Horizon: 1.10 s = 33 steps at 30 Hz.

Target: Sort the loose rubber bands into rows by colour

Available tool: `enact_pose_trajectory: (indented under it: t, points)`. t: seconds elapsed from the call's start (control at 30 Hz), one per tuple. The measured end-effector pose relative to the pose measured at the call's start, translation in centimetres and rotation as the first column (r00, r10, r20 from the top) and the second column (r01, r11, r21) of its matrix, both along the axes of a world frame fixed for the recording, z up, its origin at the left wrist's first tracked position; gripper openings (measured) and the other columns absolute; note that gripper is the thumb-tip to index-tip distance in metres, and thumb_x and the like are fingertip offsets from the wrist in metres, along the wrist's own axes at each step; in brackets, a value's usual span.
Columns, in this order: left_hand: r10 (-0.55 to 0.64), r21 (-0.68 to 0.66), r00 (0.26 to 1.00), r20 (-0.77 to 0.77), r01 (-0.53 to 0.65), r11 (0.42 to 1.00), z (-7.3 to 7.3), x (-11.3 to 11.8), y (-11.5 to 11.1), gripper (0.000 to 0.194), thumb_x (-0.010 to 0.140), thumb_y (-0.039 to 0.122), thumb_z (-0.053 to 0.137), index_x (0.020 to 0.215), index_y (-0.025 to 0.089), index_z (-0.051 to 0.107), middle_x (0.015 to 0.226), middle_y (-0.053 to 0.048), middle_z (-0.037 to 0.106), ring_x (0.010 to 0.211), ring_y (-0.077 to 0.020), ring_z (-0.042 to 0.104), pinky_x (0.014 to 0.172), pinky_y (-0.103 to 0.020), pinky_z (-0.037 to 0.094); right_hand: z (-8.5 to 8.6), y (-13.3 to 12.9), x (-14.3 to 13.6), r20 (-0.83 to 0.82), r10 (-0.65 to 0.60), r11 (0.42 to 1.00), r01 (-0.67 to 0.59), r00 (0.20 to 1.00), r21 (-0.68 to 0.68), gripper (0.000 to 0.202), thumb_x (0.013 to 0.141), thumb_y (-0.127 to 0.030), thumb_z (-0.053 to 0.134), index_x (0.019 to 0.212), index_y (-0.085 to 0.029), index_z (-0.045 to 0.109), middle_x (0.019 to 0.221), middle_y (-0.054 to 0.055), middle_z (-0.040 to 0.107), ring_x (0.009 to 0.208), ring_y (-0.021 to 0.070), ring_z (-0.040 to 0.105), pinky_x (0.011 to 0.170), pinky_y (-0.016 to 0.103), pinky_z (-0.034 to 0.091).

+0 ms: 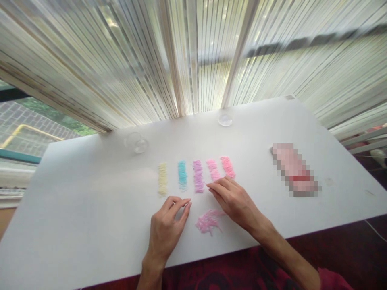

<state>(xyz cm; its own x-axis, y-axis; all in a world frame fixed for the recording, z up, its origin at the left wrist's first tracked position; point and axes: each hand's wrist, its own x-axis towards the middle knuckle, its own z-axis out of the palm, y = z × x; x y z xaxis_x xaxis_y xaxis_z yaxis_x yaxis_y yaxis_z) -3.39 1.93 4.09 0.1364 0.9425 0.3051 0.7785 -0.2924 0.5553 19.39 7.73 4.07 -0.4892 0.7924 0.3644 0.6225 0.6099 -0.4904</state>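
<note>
Rows of small thin coloured pieces lie side by side on the white table (pixel 99 217): a yellow row (pixel 162 179), a blue row (pixel 182 175), a purple row (pixel 198 176), a light pink row (pixel 213 169) and a brighter pink row (pixel 227 166). My right hand (pixel 234 199) is at the near end of the light pink row, partly covering it, with its fingertips pinched together. My left hand (pixel 167 225) rests below the blue row, thumb and forefinger closed towards each other. Anything in either pinch is too small to make out. Between the hands lies a loose pinkish-purple pile (pixel 208 222).
Two clear round containers or lids stand farther back, one transparent container (pixel 136 143) at left and one clear disc (pixel 225 120) near the curtain (pixel 193 80). A blurred-out pink rectangular object (pixel 293 169) lies at right. The table's near edge runs just before my body.
</note>
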Motion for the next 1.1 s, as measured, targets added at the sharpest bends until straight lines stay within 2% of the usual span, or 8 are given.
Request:
enact_pose_trajectory:
  t: [0.23,0.5,0.67,0.87,1.1]
  points:
    - [-0.181,-0.110,0.983,0.034,0.183,0.977,0.0,0.5,-1.8,0.016,0.102,0.029,0.059,0.107,0.022,0.073,0.090,-0.001,0.069,0.075,-0.0137,0.071,0.069,-0.024,0.057,-0.1,-3.9,3.5,-0.088,-0.055,0.991,0.043,0.995,-0.129,0.016,0.102,-0.011,0.055,0.111,-0.018,0.065,0.093,0.006,0.068,0.087,0.0219,0.063,0.077,0.037,0.056]
    - [-0.275,-0.214,0.960,0.044,0.278,0.937,0.4,1.0,-2.7,0.017,0.098,0.027,0.064,0.112,0.025,0.071,0.094,-0.001,0.069,0.077,-0.0141,0.071,0.070,-0.023,0.057,-0.8,-7.7,2.6,-0.153,-0.005,0.969,-0.033,0.988,-0.245,0.010,0.097,-0.011,0.062,0.103,-0.020,0.064,0.090,0.005,0.067,0.084,0.0212,0.061,0.072,0.035,0.054]
    - [-0.280,-0.227,0.959,0.036,0.280,0.933,0.1,1.0,-3.2,0.012,0.097,0.025,0.064,0.106,0.025,0.071,0.090,0.000,0.068,0.076,-0.0137,0.071,0.067,-0.022,0.055,-0.9,-8.4,1.6,-0.142,0.033,0.968,-0.068,0.989,-0.243,0.014,0.093,-0.005,0.061,0.094,-0.020,0.062,0.085,0.004,0.064,0.080,0.0211,0.059,0.070,0.034,0.052]
    - [-0.265,-0.228,0.963,0.042,0.267,0.936,-0.1,0.8,-3.4,0.010,0.099,0.023,0.061,0.102,0.024,0.070,0.090,0.000,0.069,0.077,-0.0137,0.071,0.069,-0.022,0.054,-1.3,-8.4,1.5,-0.132,-0.034,0.971,0.001,0.991,-0.239,0.015,0.091,-0.007,0.065,0.098,-0.020,0.061,0.088,0.004,0.065,0.083,0.0215,0.061,0.073,0.034,0.053]
    - [-0.263,-0.209,0.963,0.052,0.268,0.940,0.0,0.6,-3.4,0.013,0.100,0.025,0.059,0.101,0.024,0.072,0.088,0.000,0.069,0.075,-0.0128,0.070,0.069,-0.021,0.055,-1.8,-8.3,1.1,-0.085,-0.062,0.973,0.042,0.994,-0.228,0.018,0.088,-0.004,0.065,0.091,-0.022,0.060,0.084,0.002,0.065,0.081,0.0206,0.061,0.072,0.034,0.053]
